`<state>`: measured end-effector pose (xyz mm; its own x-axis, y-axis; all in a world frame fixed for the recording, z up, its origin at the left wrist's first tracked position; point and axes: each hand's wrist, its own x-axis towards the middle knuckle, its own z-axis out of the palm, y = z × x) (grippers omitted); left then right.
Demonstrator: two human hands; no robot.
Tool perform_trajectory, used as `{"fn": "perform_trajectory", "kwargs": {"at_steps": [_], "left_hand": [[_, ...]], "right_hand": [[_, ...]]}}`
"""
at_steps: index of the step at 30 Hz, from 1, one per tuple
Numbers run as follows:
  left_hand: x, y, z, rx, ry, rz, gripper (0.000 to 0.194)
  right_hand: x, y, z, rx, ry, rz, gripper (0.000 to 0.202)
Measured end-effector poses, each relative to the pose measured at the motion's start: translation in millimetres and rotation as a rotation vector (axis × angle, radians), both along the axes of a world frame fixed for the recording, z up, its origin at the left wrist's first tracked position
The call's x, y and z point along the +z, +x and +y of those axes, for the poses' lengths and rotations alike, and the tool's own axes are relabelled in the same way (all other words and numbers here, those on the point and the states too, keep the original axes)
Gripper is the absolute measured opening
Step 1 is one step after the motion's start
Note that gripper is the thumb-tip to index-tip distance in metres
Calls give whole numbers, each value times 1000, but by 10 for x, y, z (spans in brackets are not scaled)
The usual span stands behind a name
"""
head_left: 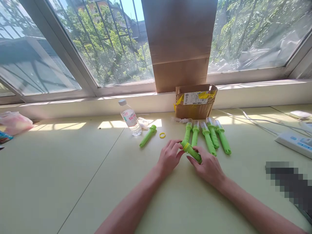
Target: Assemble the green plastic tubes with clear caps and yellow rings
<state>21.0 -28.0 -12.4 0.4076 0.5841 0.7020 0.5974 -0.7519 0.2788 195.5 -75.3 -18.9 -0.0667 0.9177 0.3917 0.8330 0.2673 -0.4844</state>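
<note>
Both hands hold one green handle (pixel 193 154) with a yellow ring round it, just above the table. My left hand (pixel 171 155) pinches its upper left end, and my right hand (pixel 207 165) grips the lower right part. Beyond the hands lie several green handles (pixel 223 139) with clear bristled tops, side by side. A separate green handle (pixel 148 136) rests to the left without a clear top. Between it and the group lies a loose yellow ring (pixel 162 135) flat on the table.
A water bottle (pixel 131 120) stands tilted in view beside crumpled clear plastic (pixel 143 123). An open cardboard box (pixel 195 109) is against the wall. A power strip (pixel 294 143) with cables lies right, a pink bag (pixel 16 123) far left, and a pixelated dark object (pixel 290 185) lower right.
</note>
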Motion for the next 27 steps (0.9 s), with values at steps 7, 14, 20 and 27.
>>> {"fn": "perform_trajectory", "kwargs": {"at_steps": [7,14,20,27], "left_hand": [[5,5,-17,42,43,-16,12],[12,10,-42,37,-18,45,7],[-21,28,31,98,-54,113,4],[-67,69,236,203,-138,181,14]], "right_hand": [[-26,-13,-9,12,33,105,27],[6,-26,-37,-8,32,171,28],[9,-41,-35,-14,55,183,29],[17,-47,-25,-15,55,168,29]]}}
